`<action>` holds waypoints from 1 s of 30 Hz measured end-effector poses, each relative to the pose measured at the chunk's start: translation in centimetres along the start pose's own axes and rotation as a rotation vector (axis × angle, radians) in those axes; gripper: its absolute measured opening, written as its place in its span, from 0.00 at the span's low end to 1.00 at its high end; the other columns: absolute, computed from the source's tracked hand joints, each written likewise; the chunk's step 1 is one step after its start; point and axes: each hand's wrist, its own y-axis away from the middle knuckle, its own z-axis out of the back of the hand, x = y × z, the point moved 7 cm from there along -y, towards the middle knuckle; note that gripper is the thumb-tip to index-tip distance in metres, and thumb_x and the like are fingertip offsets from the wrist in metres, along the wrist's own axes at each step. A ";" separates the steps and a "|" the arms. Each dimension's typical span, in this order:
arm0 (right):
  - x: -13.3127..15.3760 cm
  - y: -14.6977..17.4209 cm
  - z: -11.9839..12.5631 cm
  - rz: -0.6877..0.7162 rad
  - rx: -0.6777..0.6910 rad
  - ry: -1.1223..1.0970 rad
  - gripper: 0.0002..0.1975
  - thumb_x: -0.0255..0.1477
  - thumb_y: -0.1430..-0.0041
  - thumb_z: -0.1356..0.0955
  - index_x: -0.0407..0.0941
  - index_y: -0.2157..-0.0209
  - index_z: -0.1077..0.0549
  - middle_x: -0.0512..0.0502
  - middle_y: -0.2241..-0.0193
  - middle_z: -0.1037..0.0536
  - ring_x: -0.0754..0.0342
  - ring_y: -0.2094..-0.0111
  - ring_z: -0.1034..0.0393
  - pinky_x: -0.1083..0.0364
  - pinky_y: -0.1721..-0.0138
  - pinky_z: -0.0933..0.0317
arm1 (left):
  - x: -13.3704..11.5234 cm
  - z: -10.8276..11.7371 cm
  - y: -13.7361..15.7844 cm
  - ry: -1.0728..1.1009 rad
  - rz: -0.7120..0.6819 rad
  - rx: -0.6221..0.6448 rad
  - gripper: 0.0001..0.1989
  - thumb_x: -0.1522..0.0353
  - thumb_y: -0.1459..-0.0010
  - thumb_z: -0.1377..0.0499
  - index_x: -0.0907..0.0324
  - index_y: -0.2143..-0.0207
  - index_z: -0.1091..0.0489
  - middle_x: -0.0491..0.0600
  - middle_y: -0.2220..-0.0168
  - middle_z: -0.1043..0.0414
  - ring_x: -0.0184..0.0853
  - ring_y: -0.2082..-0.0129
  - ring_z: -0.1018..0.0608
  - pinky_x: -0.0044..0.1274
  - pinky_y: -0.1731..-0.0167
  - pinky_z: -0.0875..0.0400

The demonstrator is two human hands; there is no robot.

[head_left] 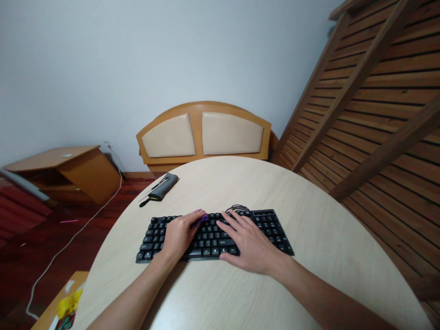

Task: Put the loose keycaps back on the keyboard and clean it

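Note:
A black keyboard (206, 243) lies on the pale round table (220, 293) in front of me. My left hand (180, 233) rests over its left half, fingers closed on a small purple cloth (202, 219) that touches the upper keys. Most of the cloth is hidden under the fingers. On the right half, my right hand (249, 240) lies flat with its fingers spread across the keys, holding nothing. The keyboard's coiled black cable (238, 207) sits just behind its top edge.
A grey pouch (165, 187) with a slim tool on top lies near the table's far left edge. Behind the table stands a headboard (202, 107). A wooden slatted panel (364, 101) leans at right. A low cabinet (75, 174) and a white cord (74, 237) are at left.

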 end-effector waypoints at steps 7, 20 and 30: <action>-1.0 0.2 0.6 0.051 -0.041 -0.049 0.44 0.44 0.47 0.27 0.44 0.33 0.40 0.37 0.30 0.46 0.40 0.30 0.51 0.40 0.33 0.52 | 0.6 0.0 -0.7 0.048 -0.079 0.026 0.17 0.71 0.39 0.40 0.47 0.50 0.22 0.42 0.49 0.22 0.39 0.50 0.19 0.32 0.48 0.23; -3.4 0.1 0.9 -0.036 -0.064 0.025 0.46 0.51 0.50 0.28 0.46 0.34 0.38 0.40 0.30 0.44 0.37 0.30 0.54 0.36 0.32 0.59 | 2.5 0.9 -0.8 -0.050 -0.020 0.003 0.15 0.70 0.37 0.39 0.46 0.50 0.22 0.42 0.49 0.22 0.41 0.52 0.18 0.34 0.50 0.22; -4.9 -0.1 0.8 -0.079 -0.138 0.025 0.45 0.54 0.49 0.29 0.47 0.35 0.36 0.41 0.31 0.42 0.37 0.31 0.50 0.35 0.32 0.57 | 0.5 0.2 -0.1 0.052 -0.099 0.048 0.17 0.71 0.37 0.39 0.47 0.48 0.23 0.43 0.49 0.22 0.41 0.51 0.19 0.34 0.51 0.21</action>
